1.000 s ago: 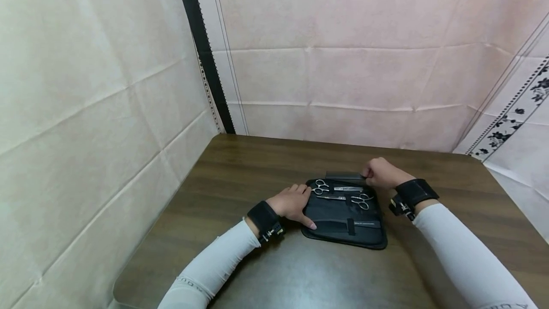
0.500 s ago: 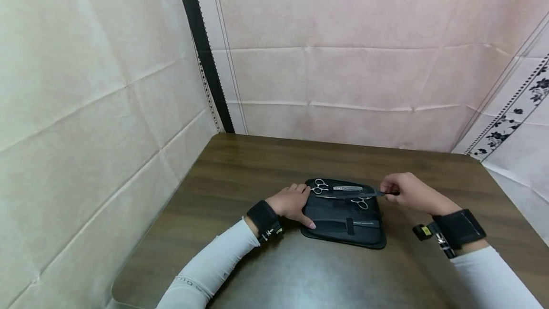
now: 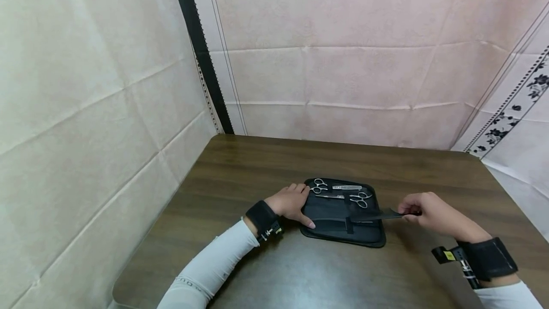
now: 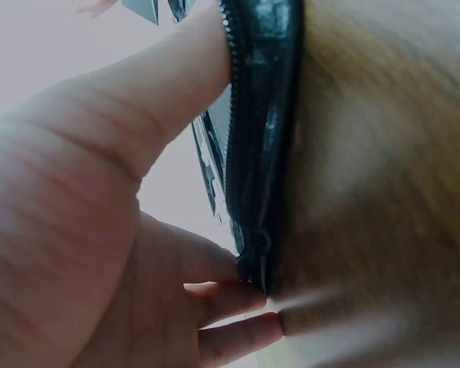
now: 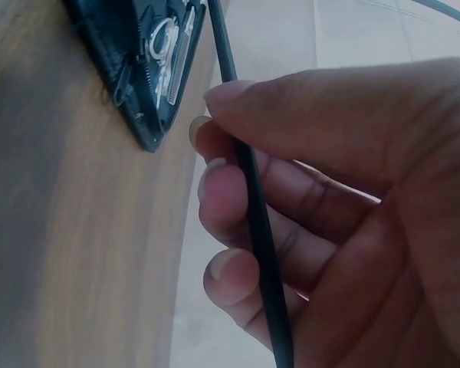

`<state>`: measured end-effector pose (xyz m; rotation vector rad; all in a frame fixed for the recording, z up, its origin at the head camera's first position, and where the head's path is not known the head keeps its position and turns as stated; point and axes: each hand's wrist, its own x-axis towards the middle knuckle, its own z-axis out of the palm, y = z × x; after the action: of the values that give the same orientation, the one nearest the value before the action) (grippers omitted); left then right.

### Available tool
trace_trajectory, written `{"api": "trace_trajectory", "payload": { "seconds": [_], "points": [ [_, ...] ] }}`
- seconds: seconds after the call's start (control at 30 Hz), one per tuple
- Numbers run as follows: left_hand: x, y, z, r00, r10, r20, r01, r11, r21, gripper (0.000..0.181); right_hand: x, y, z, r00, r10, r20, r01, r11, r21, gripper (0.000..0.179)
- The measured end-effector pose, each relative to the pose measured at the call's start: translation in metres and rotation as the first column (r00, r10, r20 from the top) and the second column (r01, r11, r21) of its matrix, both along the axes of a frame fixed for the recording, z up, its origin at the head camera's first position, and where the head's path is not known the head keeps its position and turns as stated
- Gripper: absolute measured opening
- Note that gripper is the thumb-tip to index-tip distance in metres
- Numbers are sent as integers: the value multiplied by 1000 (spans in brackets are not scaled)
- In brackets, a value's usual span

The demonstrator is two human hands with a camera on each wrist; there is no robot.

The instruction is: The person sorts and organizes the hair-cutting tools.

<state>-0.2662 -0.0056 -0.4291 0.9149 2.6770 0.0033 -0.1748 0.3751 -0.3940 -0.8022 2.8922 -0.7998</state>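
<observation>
A black zip case (image 3: pixel 323 208) lies unfolded on the table. Two pairs of silver scissors sit strapped in its upper part: thinning scissors (image 3: pixel 347 187) at the back and plain scissors (image 3: pixel 330 197) before them. A thin dark strip (image 3: pixel 328 219) lies under a lower loop. My left hand (image 3: pixel 291 205), spread, rests on the case's left edge, its thumb (image 4: pixel 169 69) over the zipped rim. My right hand (image 3: pixel 433 212) pinches the narrow handle (image 5: pixel 253 192) of a flat black comb (image 3: pixel 375 215). Its teeth are too small to make out. The comb extends leftward above the case's lower right part.
The brown wooden table (image 3: pixel 257 166) reaches well past the case on all sides. Pale cloth hangs behind it (image 3: pixel 343 61) and along the left (image 3: pixel 107 108). A dark band (image 3: pixel 206 56) marks the corner.
My right hand has moved from the case's back edge rightward and toward me, carrying the comb across the scissors to the lower part. The left hand has stayed on the case's left edge.
</observation>
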Motion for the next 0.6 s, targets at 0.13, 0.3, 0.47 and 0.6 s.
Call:
{"api": "trace_trajectory", "payload": {
  "seconds": [0.13, 0.3, 0.47, 0.6],
  "points": [
    [0, 1, 0, 1000, 0, 4, 0, 1000, 4, 117, 7, 5, -5, 1000, -8, -10, 7, 1000, -13, 17],
    [0, 1, 0, 1000, 2, 1, -2, 1000, 2, 117, 10, 10, -10, 1000, 6, -18, -7, 999, -44, 17],
    [1, 0, 1, 1000, 7, 3, -7, 1000, -2, 117, 7, 14, -16, 994, 44, -100, -50, 997, -61, 20],
    [1, 1, 2, 1000, 4, 0, -4, 1000, -7, 117, 4, 14, -19, 987, 57, -153, -66, 996, -55, 21]
  ]
}}
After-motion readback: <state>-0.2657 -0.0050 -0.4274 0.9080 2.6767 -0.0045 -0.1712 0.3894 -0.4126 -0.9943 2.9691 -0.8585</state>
